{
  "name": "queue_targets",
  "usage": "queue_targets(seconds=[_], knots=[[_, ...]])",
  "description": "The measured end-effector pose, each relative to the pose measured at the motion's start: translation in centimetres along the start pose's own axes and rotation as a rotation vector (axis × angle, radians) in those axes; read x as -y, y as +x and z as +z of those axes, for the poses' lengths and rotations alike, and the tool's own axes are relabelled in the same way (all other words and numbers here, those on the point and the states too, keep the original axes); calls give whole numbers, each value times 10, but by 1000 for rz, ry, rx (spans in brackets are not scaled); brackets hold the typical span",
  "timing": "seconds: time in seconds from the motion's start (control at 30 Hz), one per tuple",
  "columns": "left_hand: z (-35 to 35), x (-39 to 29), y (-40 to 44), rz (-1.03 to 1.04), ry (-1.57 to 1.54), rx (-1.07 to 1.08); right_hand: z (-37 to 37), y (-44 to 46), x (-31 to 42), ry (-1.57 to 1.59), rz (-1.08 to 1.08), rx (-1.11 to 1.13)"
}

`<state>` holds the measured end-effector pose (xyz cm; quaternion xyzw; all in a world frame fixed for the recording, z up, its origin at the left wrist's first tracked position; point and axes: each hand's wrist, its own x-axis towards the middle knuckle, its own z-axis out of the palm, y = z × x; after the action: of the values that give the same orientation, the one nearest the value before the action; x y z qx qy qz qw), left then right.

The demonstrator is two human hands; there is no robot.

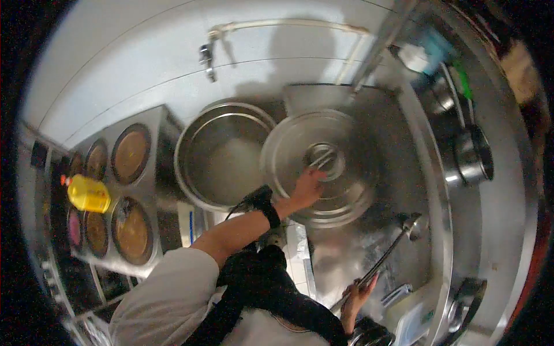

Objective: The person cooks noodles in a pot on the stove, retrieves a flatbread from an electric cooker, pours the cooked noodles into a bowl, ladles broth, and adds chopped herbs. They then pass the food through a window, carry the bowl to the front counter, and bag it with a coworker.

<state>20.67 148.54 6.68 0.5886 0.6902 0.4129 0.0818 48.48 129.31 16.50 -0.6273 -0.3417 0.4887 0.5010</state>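
Observation:
My left hand (309, 189) has its fingers closed at the bar handle of a large round metal lid (291, 138). The lid lies beside a big open stockpot (182, 164); whether anything stands under it I cannot tell. Pale, cloudy contents, blurred, show inside the pot. Lower down at the right, my right hand (359, 295) is wrapped round the long handle of a ladle (385, 256). The ladle's bowl end points away from me, over the steel counter and toward its right edge.
At left stands a steel unit (164, 190) with several round brown-topped wells and a yellow bottle (88, 194) on top. A tap (206, 62) hangs from a wall pipe. Metal pans (474, 155) sit on the right-hand shelf, and a plastic container (412, 323) is below.

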Motion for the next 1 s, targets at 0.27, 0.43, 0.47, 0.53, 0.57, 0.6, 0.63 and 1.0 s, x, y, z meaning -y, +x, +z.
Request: queue_targets(seconds=[0.27,0.43,0.47,0.53,0.57,0.6,0.63,1.0], knots=[[-124,23,-188,-540,-587,649,33,-16,57,-186,-39,180],[-135,60,-201,-561,-851,374,41,-40,61,-166,315,259],[-135,65,-202,-560,-872,346,33,-40,54,-153,364,279],[-170,54,-191,-592,-949,416,41,-33,44,-340,101,600],[-150,81,-210,-435,-907,415,54,-31,40,-485,-72,698],[-158,84,-222,-448,-918,400,68,-29,38,-606,-254,768],[-169,85,-235,-551,-816,334,105,-40,59,-529,-101,869],[-242,93,-426,-1217,-441,-55,420,96,-168,-1092,-107,1265]])
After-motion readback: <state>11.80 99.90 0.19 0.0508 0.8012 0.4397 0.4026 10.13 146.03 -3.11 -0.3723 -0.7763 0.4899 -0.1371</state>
